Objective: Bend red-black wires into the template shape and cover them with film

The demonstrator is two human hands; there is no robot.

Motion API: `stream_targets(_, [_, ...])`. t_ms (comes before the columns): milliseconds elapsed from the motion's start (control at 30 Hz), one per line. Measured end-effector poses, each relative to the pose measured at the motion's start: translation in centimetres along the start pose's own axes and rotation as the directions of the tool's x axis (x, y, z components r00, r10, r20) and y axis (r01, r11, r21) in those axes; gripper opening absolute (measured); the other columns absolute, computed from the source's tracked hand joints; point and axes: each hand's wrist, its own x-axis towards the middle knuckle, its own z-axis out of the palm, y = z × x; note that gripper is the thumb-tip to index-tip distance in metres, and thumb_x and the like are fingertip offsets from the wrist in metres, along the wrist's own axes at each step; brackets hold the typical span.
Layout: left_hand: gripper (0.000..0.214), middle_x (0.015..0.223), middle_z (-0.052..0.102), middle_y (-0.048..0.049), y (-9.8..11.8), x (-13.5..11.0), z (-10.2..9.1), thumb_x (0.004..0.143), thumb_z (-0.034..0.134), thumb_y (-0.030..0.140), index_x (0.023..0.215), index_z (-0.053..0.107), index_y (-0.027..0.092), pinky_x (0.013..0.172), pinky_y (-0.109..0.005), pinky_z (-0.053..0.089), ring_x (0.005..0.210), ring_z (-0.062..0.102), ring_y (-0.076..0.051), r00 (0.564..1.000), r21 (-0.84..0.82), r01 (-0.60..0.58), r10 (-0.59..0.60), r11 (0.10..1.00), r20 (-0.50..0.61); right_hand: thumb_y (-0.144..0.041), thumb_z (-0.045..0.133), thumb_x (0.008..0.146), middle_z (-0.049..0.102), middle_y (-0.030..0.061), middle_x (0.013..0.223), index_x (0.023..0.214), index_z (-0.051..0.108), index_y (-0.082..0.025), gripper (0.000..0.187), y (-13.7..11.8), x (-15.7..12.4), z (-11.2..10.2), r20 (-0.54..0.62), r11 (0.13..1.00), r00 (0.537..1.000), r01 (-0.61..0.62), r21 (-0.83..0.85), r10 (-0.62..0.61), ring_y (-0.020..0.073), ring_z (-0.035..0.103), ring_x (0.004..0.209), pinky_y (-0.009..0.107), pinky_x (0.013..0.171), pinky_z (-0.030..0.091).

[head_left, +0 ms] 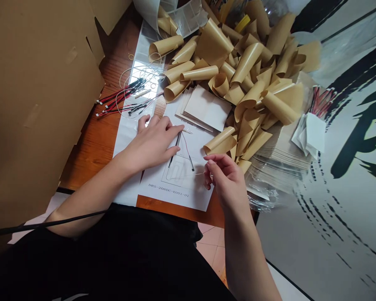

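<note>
My left hand [155, 140] lies palm down on a printed white sheet [197, 200], its fingers spread. Its index finger and thumb straddle a thin cable [188, 155] with red and black wires and a small dark end, which rests on the sheet's line drawing. My right hand [224, 173] hovers by the sheet's right side with thumb and fingers pinched. From that pinch a fine pale thread [199, 174] runs left over the drawing; its far end is too faint to follow. The sheet reads "DRS-206DC-E001-01".
Rolled brown paper pieces [247, 62] heap at the back right, beside folded white cards [207, 106]. Red and black connector cables [122, 98] lie at the back left. A cardboard box [34, 96] walls the left. Bagged flat sheets [278, 167] stand right.
</note>
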Motion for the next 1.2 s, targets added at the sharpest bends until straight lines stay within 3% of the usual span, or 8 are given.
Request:
stream_targets(233, [0.048, 0.117, 0.055, -0.0114, 0.0, 0.0, 0.0, 0.095, 0.056, 0.038, 0.141, 0.055, 0.023, 0.111, -0.053, 0.019, 0.115, 0.045, -0.031, 1.0, -0.002, 0.001, -0.001, 1.0, -0.002, -0.044, 0.075, 0.078, 0.049, -0.0066, 0.064, 0.094, 0.069, -0.023, 0.028, 0.3, 0.0, 0.0, 0.012, 0.984, 1.0, -0.008, -0.178, 0.01, 0.0083, 0.04, 0.045, 0.025, 0.042, 0.034])
stream_targets(367, [0.048, 0.118, 0.055, -0.0118, 0.0, 0.0, 0.0, 0.095, 0.056, 0.038, 0.141, 0.055, 0.022, 0.111, -0.053, 0.019, 0.116, 0.045, -0.031, 1.0, -0.006, 0.002, -0.002, 1.0, 0.0, -0.04, 0.071, 0.083, 0.051, -0.0047, 0.073, 0.092, 0.06, -0.025, 0.02, 0.1, -0.1, 0.0, 0.003, 0.947, 0.994, 0.107, -0.302, -0.111, 0.0108, 0.046, 0.056, 0.026, 0.051, 0.038])
stream_targets(567, [0.048, 0.118, 0.055, -0.0119, 0.0, 0.0, 0.1, 0.095, 0.056, 0.037, 0.141, 0.055, 0.023, 0.112, -0.054, 0.019, 0.116, 0.045, -0.031, 1.0, -0.009, 0.003, -0.003, 1.0, -0.007, -0.035, 0.066, 0.086, 0.048, -0.0022, 0.076, 0.084, 0.061, -0.023, 0.013, -0.2, -0.4, 0.1, 0.093, 0.734, 0.928, 0.344, -0.586, -0.361, 0.0134, 0.048, 0.064, 0.028, 0.059, 0.041])
stream_targets(733, [0.047, 0.116, 0.056, -0.011, 0.0, 0.0, 0.1, 0.095, 0.056, 0.037, 0.14, 0.055, 0.025, 0.112, -0.053, 0.019, 0.115, 0.045, -0.03, 1.0, 0.002, 0.002, -0.002, 1.0, -0.013, -0.034, 0.069, 0.085, 0.048, -0.002, 0.07, 0.08, 0.069, -0.023, 0.012, -0.1, -0.4, 0.3, 0.078, 0.639, 0.895, 0.372, -0.673, -0.438, 0.0143, 0.049, 0.06, 0.03, 0.057, 0.043])
stream_targets(867, [0.055, 0.119, 0.054, -0.0124, 0.0, -0.1, 0.0, 0.091, 0.063, 0.043, 0.142, 0.053, 0.023, 0.111, -0.053, 0.021, 0.116, 0.045, -0.032, 1.0, 0.02, -0.017, 0.017, 1.0, 0.001, -0.03, 0.066, 0.087, 0.052, 0.0004, 0.078, 0.081, 0.069, -0.022, 0.01, 0.1, -0.7, 0.6, 0.086, 0.603, 0.879, 0.39, -0.696, -0.469, 0.0132, 0.047, 0.058, 0.031, 0.057, 0.045])
stream_targets(1000, [0.069, 0.123, 0.053, -0.0135, 0.0, -0.2, -0.1, 0.085, 0.071, 0.048, 0.145, 0.05, 0.021, 0.112, -0.054, 0.019, 0.118, 0.044, -0.034, 0.999, 0.035, -0.022, 0.021, 0.999, 0.024, -0.026, 0.064, 0.087, 0.058, 0.0085, 0.103, 0.081, 0.066, -0.021, 0.007, 0.3, -1.2, 1.3, 0.082, 0.5, 0.802, 0.445, -0.743, -0.592, 0.0214, 0.058, 0.084, 0.041, 0.077, 0.051])
stream_targets(1067, [0.069, 0.124, 0.053, -0.0132, 0.0, -0.2, -0.1, 0.085, 0.071, 0.047, 0.145, 0.049, 0.021, 0.112, -0.054, 0.018, 0.119, 0.044, -0.034, 1.0, 0.037, -0.018, 0.018, 0.999, 0.025, -0.023, 0.064, 0.086, 0.059, 0.0107, 0.114, 0.081, 0.065, -0.022, 0.006, 0.4, -1.4, 1.7, 0.076, 0.42, 0.749, 0.449, -0.789, -0.658, 0.0266, 0.058, 0.098, 0.048, 0.089, 0.048])
stream_targets(1200, [0.064, 0.122, 0.054, -0.0127, 0.0, -0.1, 0.0, 0.087, 0.068, 0.044, 0.145, 0.05, 0.022, 0.113, -0.056, 0.018, 0.118, 0.045, -0.034, 1.0, 0.032, -0.018, 0.018, 0.999, 0.011, -0.02, 0.062, 0.087, 0.065, 0.0106, 0.107, 0.083, 0.063, -0.023, 0.005, 0.6, -1.9, 2.2, 0.081, 0.299, 0.671, 0.43, -0.852, -0.737, 0.0278, 0.057, 0.096, 0.048, 0.087, 0.045])
